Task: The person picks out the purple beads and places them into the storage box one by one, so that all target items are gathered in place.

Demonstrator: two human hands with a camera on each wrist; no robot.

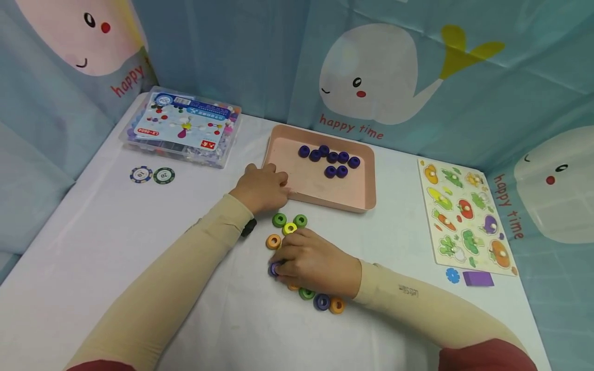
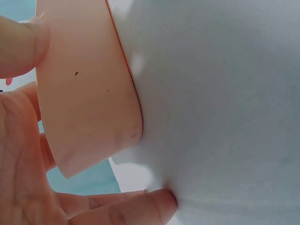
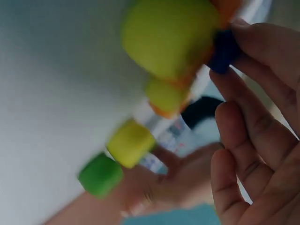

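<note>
My left hand (image 1: 262, 189) grips the near left corner of a pink tray (image 1: 331, 203). In the left wrist view, its thumb (image 2: 26, 49) lies on the tray's rim while two fingers reach down to the tabletop. Several dark purple beads (image 1: 343, 157) lie in the tray's far half. Between thumb and fingertips, my right hand (image 1: 315, 262) pinches a blue-purple bead (image 3: 223, 50) just above the table. Around that hand lie green beads (image 1: 300, 221), a yellow bead (image 1: 290, 229), orange beads (image 1: 274, 241) and a purple bead (image 1: 322, 302). The hand partly covers others.
A clear plastic box (image 1: 185, 123) with a printed label stands at the back left, with two poker chips (image 1: 141, 174) before it. On the right lie a vegetable puzzle board (image 1: 466, 216), a blue flower-shaped piece (image 1: 452, 275) and a purple block (image 1: 478, 279). Curtains (image 1: 260, 62) hang behind.
</note>
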